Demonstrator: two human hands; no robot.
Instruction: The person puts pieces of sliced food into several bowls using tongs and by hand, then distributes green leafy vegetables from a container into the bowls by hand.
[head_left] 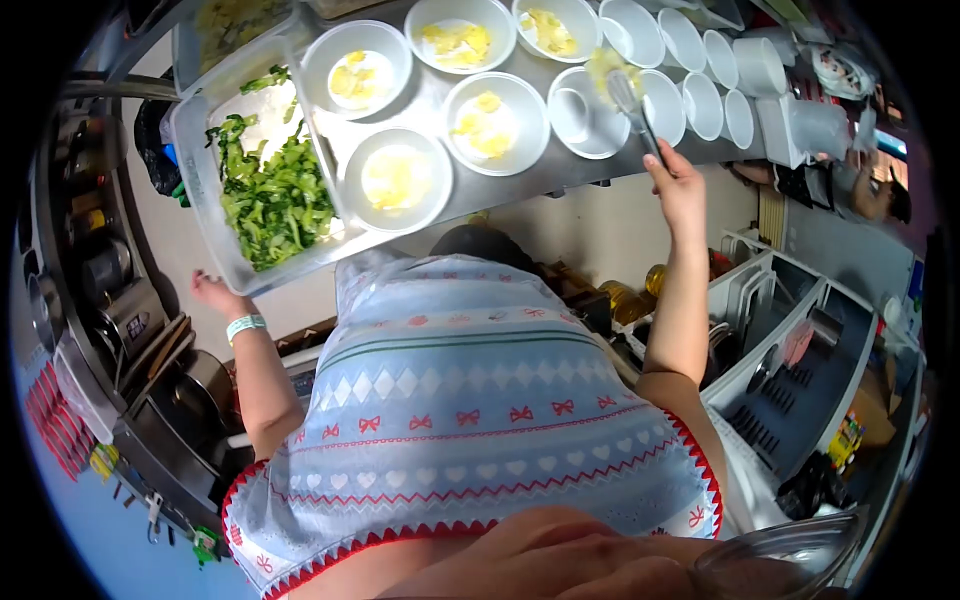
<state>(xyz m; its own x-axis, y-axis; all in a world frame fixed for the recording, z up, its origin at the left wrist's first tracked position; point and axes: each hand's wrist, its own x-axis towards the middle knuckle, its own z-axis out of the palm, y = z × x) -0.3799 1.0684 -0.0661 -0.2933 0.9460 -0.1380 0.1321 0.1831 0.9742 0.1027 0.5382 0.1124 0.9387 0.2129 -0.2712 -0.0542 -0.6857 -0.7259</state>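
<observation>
My right hand [677, 182] is closed round the dark handle of a slotted spoon [624, 92]. Pale yellow, scrambled-egg-like food [604, 72] sits at the spoon's head, over the rims of the white bowls. Just below is a bowl [580, 115] with no yellow food visible inside. Several other bowls, such as the nearest one [397, 180], hold small yellow portions. My left hand [217, 292] holds nothing, fingers loosely apart, beside the near left corner of a clear tub [222, 262]. Chopped green leafy vegetables [275, 200] lie in that tub.
The bowls stand in two rows on a metal counter [490, 192]. More white bowls [683, 40] and stacked containers [760, 68] continue to the right. Another tub [185, 50] with yellowish food is at the back left. A person [868, 190] is at the far right.
</observation>
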